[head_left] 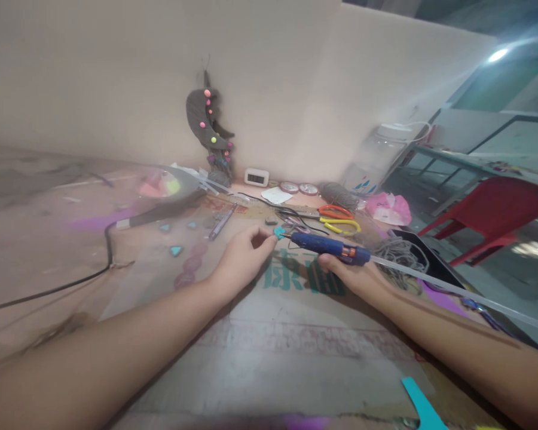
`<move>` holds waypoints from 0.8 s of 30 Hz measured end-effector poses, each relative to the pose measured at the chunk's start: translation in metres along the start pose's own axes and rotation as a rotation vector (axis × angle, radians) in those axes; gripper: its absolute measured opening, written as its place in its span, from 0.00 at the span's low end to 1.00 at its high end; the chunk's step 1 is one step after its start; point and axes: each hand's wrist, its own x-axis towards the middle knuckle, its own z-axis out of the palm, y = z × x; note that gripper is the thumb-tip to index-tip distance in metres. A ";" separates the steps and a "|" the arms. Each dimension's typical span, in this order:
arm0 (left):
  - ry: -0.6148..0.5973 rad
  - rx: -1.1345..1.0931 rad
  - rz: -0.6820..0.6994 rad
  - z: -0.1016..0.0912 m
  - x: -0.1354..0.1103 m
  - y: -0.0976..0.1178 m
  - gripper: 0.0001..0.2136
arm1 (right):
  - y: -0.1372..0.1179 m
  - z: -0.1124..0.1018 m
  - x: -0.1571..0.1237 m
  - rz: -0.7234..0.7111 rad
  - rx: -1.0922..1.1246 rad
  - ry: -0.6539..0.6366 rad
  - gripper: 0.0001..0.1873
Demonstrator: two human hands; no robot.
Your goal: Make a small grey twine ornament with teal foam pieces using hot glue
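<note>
My left hand (pixel 247 255) pinches a small teal flower-shaped piece (pixel 279 232) between thumb and fingertips above the cardboard. In my right hand (pixel 345 272) is a blue hot glue gun (pixel 323 245), its nozzle pointing left and touching or almost touching the teal piece. A long clear glue stick (pixel 457 292) sticks out of the gun's rear toward the right. Most of my right fingers are hidden behind the gun. On the left, several small teal triangular pieces (pixel 176 250) lie on the work surface.
Scissors with orange and yellow handles (pixel 341 221) lie behind the gun. A white digital clock (pixel 256 177) stands by the wall, below a hanging grey crescent decoration (pixel 201 116). Grey yarn (pixel 399 257) and a black tray (pixel 415 242) are at right. A black cord (pixel 110 251) crosses the left side.
</note>
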 end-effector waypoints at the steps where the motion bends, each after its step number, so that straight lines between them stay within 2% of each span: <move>1: 0.004 -0.010 -0.010 0.000 0.001 -0.001 0.09 | 0.000 -0.001 -0.001 -0.016 0.030 -0.023 0.14; 4: 0.005 -0.053 -0.033 0.001 0.002 -0.003 0.09 | -0.003 -0.004 -0.003 -0.088 0.192 -0.039 0.15; 8: -0.023 -0.061 -0.020 0.003 0.002 -0.005 0.09 | -0.015 -0.016 0.005 -0.051 0.340 0.079 0.17; 11: -0.027 -0.066 -0.011 0.005 0.003 -0.007 0.10 | -0.026 -0.030 0.028 0.003 0.195 0.162 0.20; 15: -0.023 -0.035 -0.009 0.005 0.003 -0.007 0.09 | -0.028 -0.046 0.077 0.089 0.040 0.142 0.21; 17: -0.032 -0.018 -0.027 0.005 0.002 -0.005 0.10 | -0.021 -0.047 0.104 0.164 -0.038 0.141 0.20; 19: -0.041 -0.013 -0.040 0.005 0.002 -0.004 0.11 | -0.009 -0.044 0.129 0.170 -0.103 0.140 0.17; 21: -0.036 -0.004 -0.043 0.005 0.002 -0.005 0.11 | 0.008 -0.037 0.151 0.213 -0.152 0.064 0.17; 24: -0.038 -0.006 -0.038 0.006 0.003 -0.006 0.11 | 0.034 -0.022 0.174 0.256 -0.197 0.068 0.15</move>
